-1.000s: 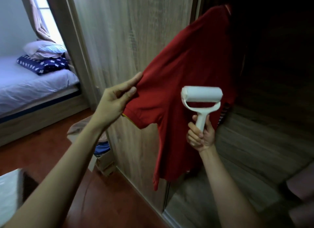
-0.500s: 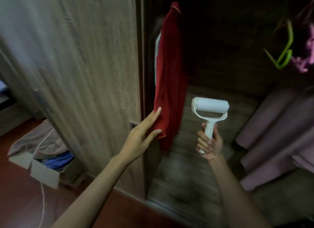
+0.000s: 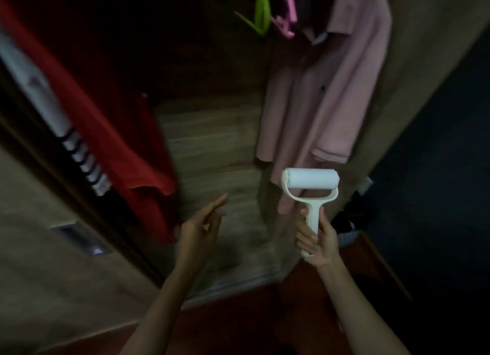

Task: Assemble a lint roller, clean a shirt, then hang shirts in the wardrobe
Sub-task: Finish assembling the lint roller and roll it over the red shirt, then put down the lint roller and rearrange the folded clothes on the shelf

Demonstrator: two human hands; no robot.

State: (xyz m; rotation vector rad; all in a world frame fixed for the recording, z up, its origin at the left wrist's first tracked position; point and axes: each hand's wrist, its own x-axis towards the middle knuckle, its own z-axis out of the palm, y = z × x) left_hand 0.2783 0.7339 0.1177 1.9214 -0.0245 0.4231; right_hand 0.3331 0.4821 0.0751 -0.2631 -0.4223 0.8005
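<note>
1. Two bare forearms reach up from the bottom edge of the view, over a reddish-brown floor (image 3: 238, 325)
2. The right hand (image 3: 316, 239) is wrapped tight around the white handle of the lint roller (image 3: 309, 186), which stands upright with its white roll lying crosswise on top, in front of the lower edge of the pink shirt
3. The left hand (image 3: 200, 228) holds nothing; its fingers (image 3: 216, 205) are loosely spread and point up toward the wardrobe, just beside the hem of the red shirt but apart from it
4. The wardrobe door (image 3: 39, 248) fills the lower left, pale wood grain with a small metal recessed pull (image 3: 81, 238) set in it
5. The red shirt (image 3: 106, 121) hangs at the left of the open wardrobe (image 3: 212, 153), slanting down toward the middle; the picture is blurred here
6. Behind the red shirt, nearer the door, hangs a white garment (image 3: 53, 108) with dark stripes at its lower end
7. The pink shirt (image 3: 326, 95) hangs at the right side of the wardrobe, with a collar at the top and a short sleeve showing
8. Farthest up, a green hanger (image 3: 261, 12) and a pink hanger (image 3: 287, 8) sit side by side just left of the pink shirt's collar; the rest of the wardrobe's depth is too dark to make out
</note>
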